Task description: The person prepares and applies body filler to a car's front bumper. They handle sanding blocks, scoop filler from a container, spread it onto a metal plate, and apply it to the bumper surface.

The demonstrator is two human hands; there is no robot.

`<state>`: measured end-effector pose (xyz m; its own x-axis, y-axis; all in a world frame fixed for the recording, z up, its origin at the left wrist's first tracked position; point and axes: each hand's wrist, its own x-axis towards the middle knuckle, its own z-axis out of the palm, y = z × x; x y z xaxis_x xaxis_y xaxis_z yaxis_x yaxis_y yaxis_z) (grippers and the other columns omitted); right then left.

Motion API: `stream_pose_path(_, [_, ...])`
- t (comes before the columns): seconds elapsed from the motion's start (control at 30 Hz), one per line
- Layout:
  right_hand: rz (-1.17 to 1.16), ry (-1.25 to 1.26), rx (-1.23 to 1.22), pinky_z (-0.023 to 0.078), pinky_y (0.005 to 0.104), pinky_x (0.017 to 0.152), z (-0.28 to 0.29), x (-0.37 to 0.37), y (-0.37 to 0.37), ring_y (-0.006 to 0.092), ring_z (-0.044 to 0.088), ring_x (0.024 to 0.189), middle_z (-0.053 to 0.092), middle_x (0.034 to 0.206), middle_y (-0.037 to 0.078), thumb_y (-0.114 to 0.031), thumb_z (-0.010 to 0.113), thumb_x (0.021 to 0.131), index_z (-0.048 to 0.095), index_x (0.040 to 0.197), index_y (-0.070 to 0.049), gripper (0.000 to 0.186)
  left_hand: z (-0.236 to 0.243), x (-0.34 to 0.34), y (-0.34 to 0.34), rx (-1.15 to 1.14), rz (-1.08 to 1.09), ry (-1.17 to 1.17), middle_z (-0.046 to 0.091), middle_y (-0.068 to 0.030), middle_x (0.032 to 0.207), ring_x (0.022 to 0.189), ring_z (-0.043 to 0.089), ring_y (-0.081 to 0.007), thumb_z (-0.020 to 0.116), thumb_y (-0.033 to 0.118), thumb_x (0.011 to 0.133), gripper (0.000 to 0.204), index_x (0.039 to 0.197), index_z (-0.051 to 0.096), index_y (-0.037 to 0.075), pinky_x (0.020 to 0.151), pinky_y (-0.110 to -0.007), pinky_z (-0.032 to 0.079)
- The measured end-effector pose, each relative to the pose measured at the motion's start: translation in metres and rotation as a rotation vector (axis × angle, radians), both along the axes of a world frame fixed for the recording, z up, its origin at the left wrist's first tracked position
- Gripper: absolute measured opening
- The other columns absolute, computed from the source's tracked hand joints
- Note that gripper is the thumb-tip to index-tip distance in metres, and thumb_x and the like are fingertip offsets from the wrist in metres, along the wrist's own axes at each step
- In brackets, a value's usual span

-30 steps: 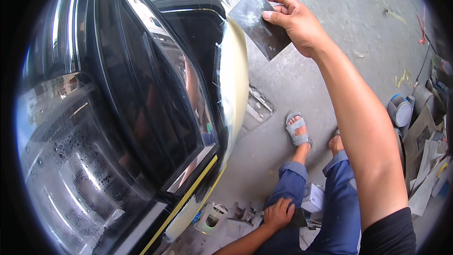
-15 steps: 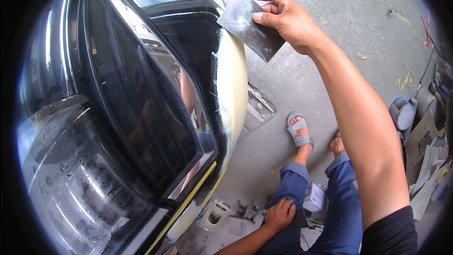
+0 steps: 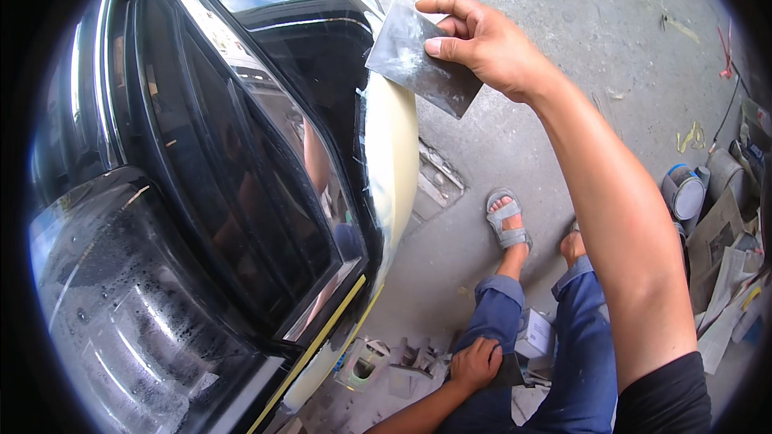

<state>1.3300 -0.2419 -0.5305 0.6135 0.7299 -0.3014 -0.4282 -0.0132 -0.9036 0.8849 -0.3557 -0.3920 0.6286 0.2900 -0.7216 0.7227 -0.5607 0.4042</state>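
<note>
Between thumb and fingers, my right hand (image 3: 486,47) pinches a thin, square grey putty spreader (image 3: 422,60) smeared with pale streaks. Its left corner lies at the upper end of a cream-coated curved panel (image 3: 392,141) on a glossy black car (image 3: 318,56); whether it touches the surface I cannot tell. My left hand (image 3: 476,363) rests low against my jeans with curled fingers. A dark flat piece (image 3: 507,371) shows beside those fingers and seems to be in their grip; its kind is unclear.
Yellow masking tape (image 3: 314,354) lines the car's lower edge. Water beads cover a black panel (image 3: 137,321). A floor drain (image 3: 438,181) lies beside the car. Near my legs are a white box (image 3: 535,333) and used plastic parts (image 3: 366,362). Cans (image 3: 685,193) and papers (image 3: 724,273) stand at right.
My right hand and the spreader have shifted slightly down and to the left, along the cream-coated panel. The left hand stays where it was.
</note>
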Motion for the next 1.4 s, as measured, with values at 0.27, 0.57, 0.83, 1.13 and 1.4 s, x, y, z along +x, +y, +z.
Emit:
stream_pose_path(0.27, [0.006,0.031,0.01,0.049,0.0234,0.082,0.0,-0.02,-0.009,0.0081,0.058,0.089,0.063,0.099,0.002,-0.004,0.062,0.089,0.048,0.134,-0.005,0.048,-0.002,-0.009,-0.003,-0.012,0.001,0.017,0.062,-0.0085,0.083,0.067,0.063,-0.0331,0.06,0.022,0.086,0.014,0.091,0.063,0.01,0.059,-0.042,0.052])
stream_pose_path(0.57, [-0.026,0.056,0.026,0.049,0.0253,0.077,-0.002,-0.029,-0.011,0.0107,0.059,0.085,0.062,0.095,0.003,-0.007,0.067,0.086,0.052,0.131,-0.007,0.047,-0.001,-0.008,-0.001,-0.015,0.003,-0.005,0.062,-0.0089,0.082,0.066,0.063,-0.0333,0.06,0.022,0.086,0.014,0.09,0.062,0.01,0.059,-0.042,0.052])
stream_pose_path(0.83, [-0.074,-0.055,-0.023,0.05,0.0267,0.079,-0.004,-0.025,-0.009,0.0117,0.06,0.088,0.063,0.096,0.004,-0.008,0.065,0.087,0.052,0.13,-0.007,0.045,-0.002,-0.013,-0.001,-0.014,-0.004,0.003,0.062,-0.0086,0.083,0.067,0.063,-0.0335,0.06,0.023,0.086,0.014,0.09,0.062,0.01,0.059,-0.043,0.052])
stream_pose_path(1.13, [-0.077,-0.141,-0.024,0.05,0.0278,0.077,0.001,-0.027,-0.011,0.0121,0.06,0.085,0.062,0.094,0.004,-0.009,0.065,0.087,0.05,0.13,-0.005,0.046,0.001,-0.013,-0.003,-0.028,0.016,0.039,0.063,-0.0082,0.086,0.07,0.064,-0.0335,0.059,0.023,0.087,0.014,0.093,0.064,0.011,0.06,-0.043,0.051])
stream_pose_path(1.4, [-0.063,-0.119,-0.046,0.05,0.0279,0.079,0.0,-0.032,-0.012,0.0119,0.06,0.087,0.063,0.093,0.004,-0.01,0.066,0.087,0.051,0.131,-0.007,0.047,0.0,-0.015,-0.004,-0.001,-0.005,-0.012,0.062,-0.0074,0.082,0.065,0.063,-0.0323,0.06,0.023,0.086,0.013,0.09,0.062,0.011,0.058,-0.042,0.052])
